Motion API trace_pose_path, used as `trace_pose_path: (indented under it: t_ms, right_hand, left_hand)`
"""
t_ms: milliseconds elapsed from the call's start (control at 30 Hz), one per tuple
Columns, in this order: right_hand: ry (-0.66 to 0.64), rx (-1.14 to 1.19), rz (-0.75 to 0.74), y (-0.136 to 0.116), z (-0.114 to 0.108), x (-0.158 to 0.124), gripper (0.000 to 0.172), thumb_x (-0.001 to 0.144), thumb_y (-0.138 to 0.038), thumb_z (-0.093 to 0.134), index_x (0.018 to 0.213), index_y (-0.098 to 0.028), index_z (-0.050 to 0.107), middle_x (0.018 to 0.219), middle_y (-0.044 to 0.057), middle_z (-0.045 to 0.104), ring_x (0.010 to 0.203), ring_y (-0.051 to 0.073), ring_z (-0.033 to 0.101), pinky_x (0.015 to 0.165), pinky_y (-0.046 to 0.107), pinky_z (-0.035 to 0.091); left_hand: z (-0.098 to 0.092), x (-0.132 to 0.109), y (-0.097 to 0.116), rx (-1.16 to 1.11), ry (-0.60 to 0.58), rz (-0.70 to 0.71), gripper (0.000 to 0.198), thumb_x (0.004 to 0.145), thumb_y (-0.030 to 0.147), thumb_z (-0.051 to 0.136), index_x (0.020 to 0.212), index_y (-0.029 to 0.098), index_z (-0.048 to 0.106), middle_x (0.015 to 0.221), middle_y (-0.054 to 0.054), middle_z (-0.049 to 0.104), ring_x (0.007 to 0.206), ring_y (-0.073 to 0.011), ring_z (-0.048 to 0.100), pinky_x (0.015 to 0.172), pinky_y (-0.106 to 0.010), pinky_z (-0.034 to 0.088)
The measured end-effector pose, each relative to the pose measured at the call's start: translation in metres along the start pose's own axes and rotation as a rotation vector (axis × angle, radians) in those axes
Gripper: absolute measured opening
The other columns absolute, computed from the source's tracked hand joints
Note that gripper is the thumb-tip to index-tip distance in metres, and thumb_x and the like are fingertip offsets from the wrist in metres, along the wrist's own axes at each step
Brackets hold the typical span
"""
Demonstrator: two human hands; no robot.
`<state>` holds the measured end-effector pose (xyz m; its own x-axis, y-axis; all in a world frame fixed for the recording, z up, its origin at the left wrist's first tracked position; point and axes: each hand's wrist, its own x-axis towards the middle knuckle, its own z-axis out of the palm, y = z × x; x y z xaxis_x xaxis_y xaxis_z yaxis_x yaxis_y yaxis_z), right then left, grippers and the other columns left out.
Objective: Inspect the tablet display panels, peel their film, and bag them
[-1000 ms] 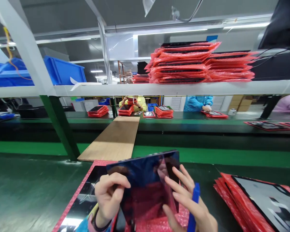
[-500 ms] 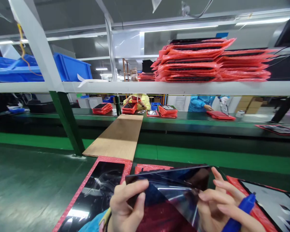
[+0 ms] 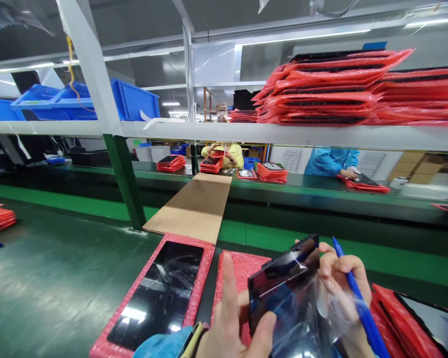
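My left hand [image 3: 231,323] grips the left edge of a dark glossy screen panel [image 3: 276,298], thumb on its face and index finger pointing up. The panel is tilted. At its right side my right hand [image 3: 343,278] is closed on a crumpled clear film [image 3: 330,303], which hangs over part of the panel. A blue pen [image 3: 362,303] is tucked between the fingers of that hand. Beneath the panel lies a red bubble-wrap sheet [image 3: 242,268]. To the left another black screen panel [image 3: 164,293] rests on a pink-red bubble-wrap sleeve [image 3: 114,343].
Red-wrapped panels [image 3: 414,318] lie at right. A wooden board [image 3: 194,204] spans toward the far bench. Red-wrapped stacks [image 3: 321,94] and blue bins [image 3: 134,102] sit on the shelf above; a green post [image 3: 125,184] stands at left. Across, co-workers in yellow [image 3: 237,154] and blue [image 3: 328,161] handle panels.
The panel has turned and tilted more steeply, and the film at its right side is now bunched by my right hand. My left index finger has straightened upward. The view has shifted left.
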<state>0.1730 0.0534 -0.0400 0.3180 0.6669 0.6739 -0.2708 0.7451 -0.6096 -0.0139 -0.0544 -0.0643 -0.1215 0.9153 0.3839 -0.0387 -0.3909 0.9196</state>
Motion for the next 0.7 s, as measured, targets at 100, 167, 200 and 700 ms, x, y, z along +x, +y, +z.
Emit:
trace_pose_path:
  t_ms: [100, 167, 200, 700]
  right_hand:
    - [0.004, -0.001, 0.043, -0.001, 0.002, -0.002, 0.035, 0.061, -0.03, 0.081, 0.077, -0.027, 0.051, 0.059, -0.003, 0.05, 0.09, 0.023, 0.055, 0.086, 0.039, 0.04]
    - [-0.008, -0.002, 0.116, -0.005, 0.004, -0.004, 0.034, 0.061, -0.027, 0.08, 0.078, -0.027, 0.05, 0.061, -0.003, 0.05, 0.093, 0.023, 0.055, 0.09, 0.04, 0.039]
    - [-0.011, -0.002, 0.152, -0.008, 0.006, -0.004, 0.033, 0.062, -0.026, 0.08, 0.078, -0.027, 0.05, 0.062, -0.003, 0.05, 0.094, 0.022, 0.055, 0.091, 0.039, 0.039]
    - [-0.025, 0.042, 0.451, -0.006, 0.007, -0.006, 0.027, 0.067, -0.026, 0.072, 0.079, -0.026, 0.048, 0.07, -0.004, 0.045, 0.094, 0.022, 0.057, 0.093, 0.04, 0.043]
  left_hand:
    - [0.006, 0.001, 0.006, 0.032, 0.027, -0.004, 0.098, 0.081, 0.026, 0.067, 0.153, 0.03, 0.001, 0.096, -0.006, 0.073, 0.079, -0.0212, 0.067, 0.074, -0.032, 0.056]
    - [0.008, 0.003, 0.011, 0.002, 0.03, 0.022, 0.087, 0.081, 0.027, 0.067, 0.152, 0.031, 0.018, 0.102, -0.007, 0.072, 0.087, -0.0231, 0.067, 0.08, -0.033, 0.055]
    - [0.009, 0.004, 0.013, -0.016, 0.032, 0.037, 0.079, 0.081, 0.028, 0.067, 0.15, 0.031, 0.028, 0.104, -0.008, 0.071, 0.091, -0.0238, 0.067, 0.083, -0.033, 0.055]
    - [0.01, 0.022, 0.041, -0.293, -0.157, -0.044, 0.086, 0.085, 0.03, 0.063, 0.152, 0.031, 0.009, 0.118, -0.009, 0.066, 0.099, -0.0206, 0.066, 0.096, -0.037, 0.048]
